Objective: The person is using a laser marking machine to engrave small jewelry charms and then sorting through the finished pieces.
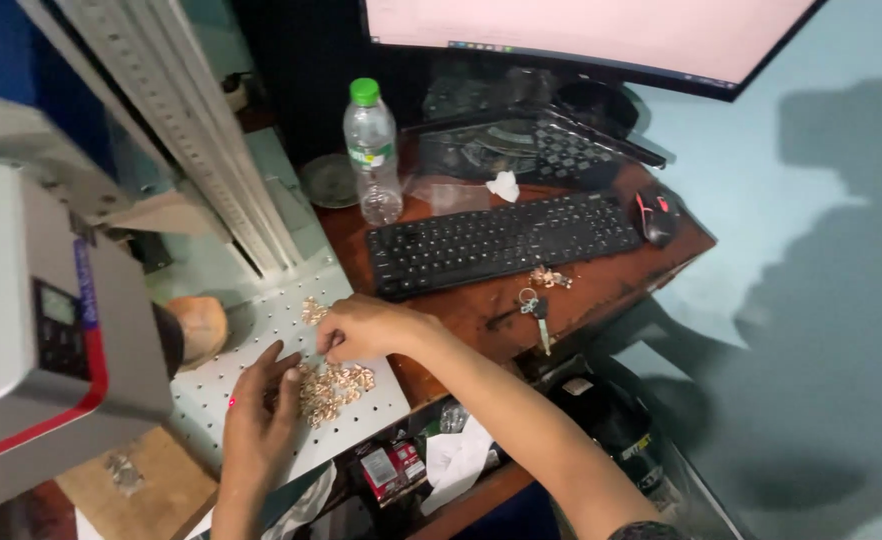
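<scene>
We sit at a brown wooden desk [601,290] with a wide dark-framed computer screen [601,35] at the back, so we can look up at it while we work. On our left is a big grey machine with a red stripe [41,330], and its head hangs over a white metal plate full of little holes [271,345], likely so it can work on whatever lies below it. A long black keyboard [506,240] sits in front of the screen, easy to reach. A clear plastic bottle with a green cap [373,150] stands upright behind it, out of the way. A black and red mouse [655,215] rests beside the keyboard. Our left hand [256,420] lies flat on the plate with its fingers spread wide, touching the heap of small gold metal pieces [331,388], maybe to keep it from sliding. Our right hand [366,328] curls just above the heap, its fingers pinched narrow; we cannot tell if they hold a piece. A few more gold pieces [549,277] and some keys on a ring [534,308] lie apart by the keyboard.
</scene>
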